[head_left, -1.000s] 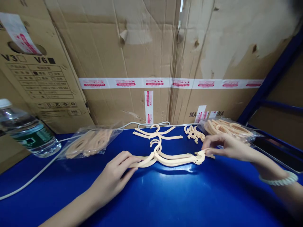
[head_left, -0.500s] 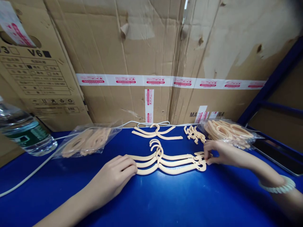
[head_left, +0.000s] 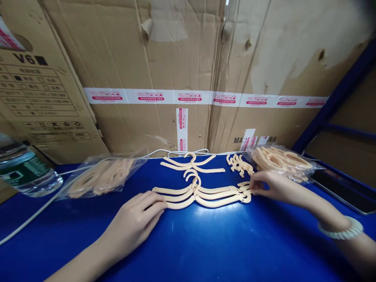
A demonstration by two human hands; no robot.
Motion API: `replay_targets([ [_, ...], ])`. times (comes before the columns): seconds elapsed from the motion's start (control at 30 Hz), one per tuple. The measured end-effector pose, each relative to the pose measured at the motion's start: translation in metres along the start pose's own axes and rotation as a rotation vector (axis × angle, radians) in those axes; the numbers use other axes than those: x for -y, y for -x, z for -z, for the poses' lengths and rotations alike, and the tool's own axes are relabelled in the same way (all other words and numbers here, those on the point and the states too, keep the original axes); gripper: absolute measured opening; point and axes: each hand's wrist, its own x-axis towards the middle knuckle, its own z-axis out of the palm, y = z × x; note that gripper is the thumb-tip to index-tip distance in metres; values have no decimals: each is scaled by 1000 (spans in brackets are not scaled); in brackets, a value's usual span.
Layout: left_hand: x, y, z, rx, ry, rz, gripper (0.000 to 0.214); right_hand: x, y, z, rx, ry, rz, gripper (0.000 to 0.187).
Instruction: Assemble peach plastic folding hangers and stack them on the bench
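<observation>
Three beige plastic clothes hangers (head_left: 217, 203) lie side by side on the blue tabletop, their hooks overlapping at the middle. At their left ends is my left hand (head_left: 139, 215), fingers bent together and gripping the front hangers' tips. My right hand (head_left: 266, 185) pinches at the right ends, where small beige hook-shaped clips (head_left: 246, 196) sit on or against the arms. What exactly lies between those fingertips is partly hidden. Behind them, two more hangers (head_left: 207, 170) lie with crossed hooks. A small pile of loose beige clips (head_left: 239, 163) rests to their right.
Clear bags of beige parts lie at left (head_left: 100, 178) and right (head_left: 282, 160). A water bottle (head_left: 25, 166) stands far left, near a white cable (head_left: 32, 223). A dark phone (head_left: 343, 190) lies far right. Cardboard boxes (head_left: 147, 129) wall off the back.
The three near hangers have been pushed slightly away from me and sit closer together. Both hands have moved along with their ends. My view has shifted a little to the right.
</observation>
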Motion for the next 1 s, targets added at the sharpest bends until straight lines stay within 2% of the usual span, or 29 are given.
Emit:
replay_targets([
  [0.13, -2, 0, 1, -11, 27, 23, 19, 5, 3, 1, -13, 4, 7, 12],
  [0.33, -2, -4, 0, -25, 82, 61, 17, 29, 7, 0, -11, 23, 54, 23],
  [0.43, 0, -3, 0, -4, 116, 122, 19, 38, 7, -4, -18, 13, 91, 27],
  [0.5, 2, -2, -2, 28, 105, 166, 24, 41, 6, -8, -29, 3, 116, 37],
  [0.63, 7, 2, -7, 108, 109, 186, 33, 43, 4, -17, -49, 2, 153, 49],
  [1.0, 8, 3, -9, 48, 216, 188, 30, 50, -4, -26, -52, 60, 152, 33],
])
